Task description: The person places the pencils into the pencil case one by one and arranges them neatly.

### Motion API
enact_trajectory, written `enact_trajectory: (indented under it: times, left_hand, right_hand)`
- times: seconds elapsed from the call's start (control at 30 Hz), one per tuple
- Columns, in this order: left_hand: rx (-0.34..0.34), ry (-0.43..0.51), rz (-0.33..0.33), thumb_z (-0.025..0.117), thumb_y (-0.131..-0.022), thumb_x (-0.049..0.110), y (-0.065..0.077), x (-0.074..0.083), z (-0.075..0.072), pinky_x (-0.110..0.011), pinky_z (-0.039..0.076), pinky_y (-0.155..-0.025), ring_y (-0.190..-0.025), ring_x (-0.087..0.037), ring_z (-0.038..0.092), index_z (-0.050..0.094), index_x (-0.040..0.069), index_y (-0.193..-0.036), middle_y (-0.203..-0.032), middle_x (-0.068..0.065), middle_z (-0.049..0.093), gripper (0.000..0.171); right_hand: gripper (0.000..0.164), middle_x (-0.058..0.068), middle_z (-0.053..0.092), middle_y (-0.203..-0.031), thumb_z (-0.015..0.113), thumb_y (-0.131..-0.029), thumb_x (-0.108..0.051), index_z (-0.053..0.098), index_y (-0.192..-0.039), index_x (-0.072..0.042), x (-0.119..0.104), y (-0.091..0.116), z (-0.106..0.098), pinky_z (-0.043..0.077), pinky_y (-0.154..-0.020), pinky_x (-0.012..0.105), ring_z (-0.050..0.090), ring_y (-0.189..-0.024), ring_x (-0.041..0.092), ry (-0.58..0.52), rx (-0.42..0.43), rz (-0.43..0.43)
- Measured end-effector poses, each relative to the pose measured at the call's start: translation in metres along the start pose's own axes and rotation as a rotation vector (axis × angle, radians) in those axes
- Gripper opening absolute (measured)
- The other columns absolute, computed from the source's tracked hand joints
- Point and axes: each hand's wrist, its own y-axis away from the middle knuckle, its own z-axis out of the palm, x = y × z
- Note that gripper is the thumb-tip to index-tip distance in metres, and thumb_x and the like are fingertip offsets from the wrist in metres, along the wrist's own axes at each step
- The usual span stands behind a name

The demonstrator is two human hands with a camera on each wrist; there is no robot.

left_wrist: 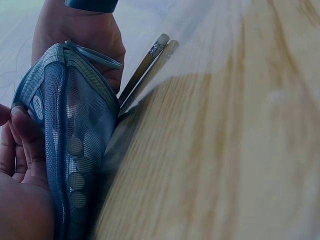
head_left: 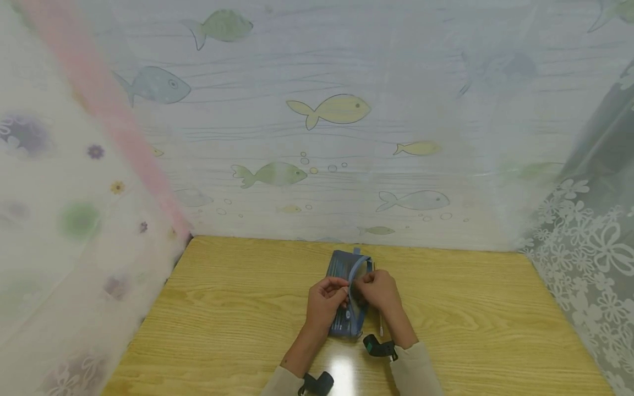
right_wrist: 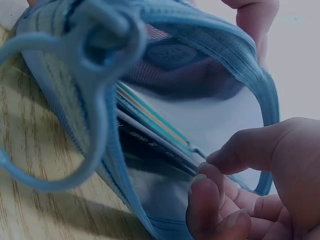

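Observation:
A blue mesh pencil pouch (head_left: pixel 339 269) lies on the table with its zipped mouth spread wide. My left hand (head_left: pixel 327 302) pinches the pouch's edge near a small round label. On the other side, my right hand (head_left: pixel 380 289) reaches into the mouth with its fingers curled. In the right wrist view, several slim pens (right_wrist: pixel 155 132), one dark with printed lettering, others striped teal and orange, lie inside. The thumb and forefinger (right_wrist: pixel 240 150) pinch at the ends of these pens. A large ring-shaped zip pull (right_wrist: pixel 55 187) hangs at the near end of the pouch.
Two pencils (left_wrist: pixel 145 67), one with a white eraser, lie on the table just right of the pouch. The wood-grain table (head_left: pixel 238 308) meets a fish-printed curtain (head_left: pixel 327 181) behind and a flowered sheet (head_left: pixel 74 220) at left.

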Motion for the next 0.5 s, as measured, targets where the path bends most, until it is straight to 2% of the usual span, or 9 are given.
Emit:
enact_trajectory:
  times: [0.13, 0.37, 0.5]
  left_hand:
    - [0.015, -0.010, -0.007, 0.069, -0.092, -0.008, 0.000, 0.000, 0.000, -0.021, 0.055, -0.058, -0.065, -0.009, 0.064, 0.071, -0.013, -0.104, -0.090, -0.030, 0.068, 0.013]
    - [0.020, -0.001, -0.002, 0.067, -0.092, -0.009, -0.001, 0.001, -0.001, -0.021, 0.055, -0.058, -0.065, -0.010, 0.064, 0.070, -0.013, -0.104, -0.085, -0.014, 0.069, 0.013]
    - [0.022, 0.002, -0.006, 0.067, -0.092, -0.009, -0.001, 0.000, -0.002, -0.021, 0.055, -0.059, -0.066, -0.010, 0.064, 0.070, -0.013, -0.105, -0.088, -0.019, 0.070, 0.013]
  right_hand:
    - [0.017, 0.004, 0.070, -0.061, 0.072, -0.088, -0.015, 0.079, -0.078, -0.004, 0.000, 0.000, -0.001, 0.045, -0.047, 0.028, 0.064, -0.053, 0.017, 0.006, 0.016, -0.001]
    - [0.015, 0.007, 0.074, -0.070, 0.071, -0.089, -0.013, 0.079, -0.087, 0.000, -0.001, 0.000, -0.010, 0.054, -0.054, 0.029, 0.070, -0.056, 0.020, 0.003, 0.042, 0.027]
    - [0.016, 0.006, 0.073, -0.072, 0.072, -0.090, -0.015, 0.078, -0.087, 0.000, 0.003, -0.001, -0.019, 0.052, -0.056, 0.032, 0.065, -0.060, 0.018, 0.071, 0.069, 0.026]
